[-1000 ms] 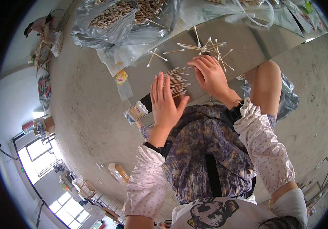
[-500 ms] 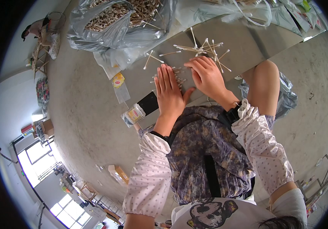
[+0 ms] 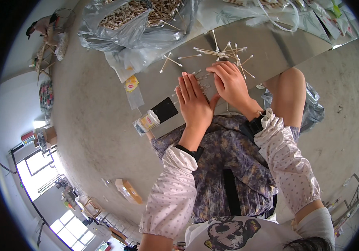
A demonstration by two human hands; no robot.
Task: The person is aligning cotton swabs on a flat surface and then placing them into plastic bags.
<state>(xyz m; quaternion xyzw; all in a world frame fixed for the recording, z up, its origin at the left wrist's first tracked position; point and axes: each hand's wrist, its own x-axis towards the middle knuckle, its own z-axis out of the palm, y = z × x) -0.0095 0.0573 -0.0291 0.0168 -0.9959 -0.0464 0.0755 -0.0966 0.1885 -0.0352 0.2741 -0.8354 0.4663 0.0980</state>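
My left hand lies flat with its fingers stretched together, palm down over a small row of cotton swabs on the metal tabletop. White tips poke out along both sides of its fingers. Close by on the right, my right hand has its fingers bent and pressed together at the row's end; what lies inside them is hidden. Just beyond it, several loose cotton swabs are heaped crosswise. Two crossed swabs and a single swab lie farther left.
A grey plastic bag full of swabs stands at the far left. Near the table's left edge are a black pad, a small clear packet with a yellow label and a yellow sticker. Plastic packaging lies far right.
My left hand has shifted slightly right, closer to my right hand, and the swabs under it show more at its right side. My right hand has barely moved, its fingers a little more bent.
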